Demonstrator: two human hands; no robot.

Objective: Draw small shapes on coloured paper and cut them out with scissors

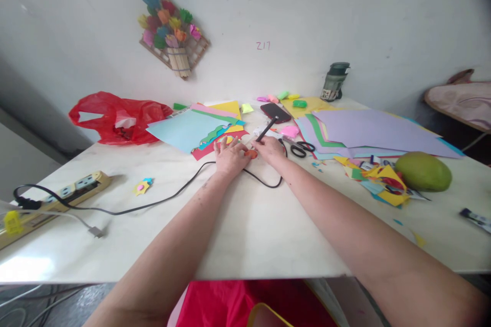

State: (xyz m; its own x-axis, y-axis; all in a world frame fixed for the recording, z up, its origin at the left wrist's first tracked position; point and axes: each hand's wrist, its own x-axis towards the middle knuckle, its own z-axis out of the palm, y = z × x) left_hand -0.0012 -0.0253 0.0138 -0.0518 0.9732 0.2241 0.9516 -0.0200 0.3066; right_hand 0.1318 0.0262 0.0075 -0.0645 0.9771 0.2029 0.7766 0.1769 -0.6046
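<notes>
My right hand [269, 149] is closed around a black pen-shaped stick [266, 129], its upper end leaning away to the right. Beside it, my left hand [230, 157] has its outer fingers spread on the table. Its thumb side grips a small orange piece [251, 154], between the two hands. Partly under my left fingers lie a red sheet [201, 152] and a yellow round piece [229, 139]. A black cord [184, 185] passes by my left wrist and loops near my right hand. Black scissors [302, 149] lie right of my right hand.
Paper sheets lie left [184, 130] and right [368, 127]. A phone [275, 112] and bottle [335, 82] are farther back. A red plastic bag [118, 117], power strip [76, 189] and small paper cutout [141, 187] are left. Paper scraps [387, 184] and a green fruit [424, 171] are right.
</notes>
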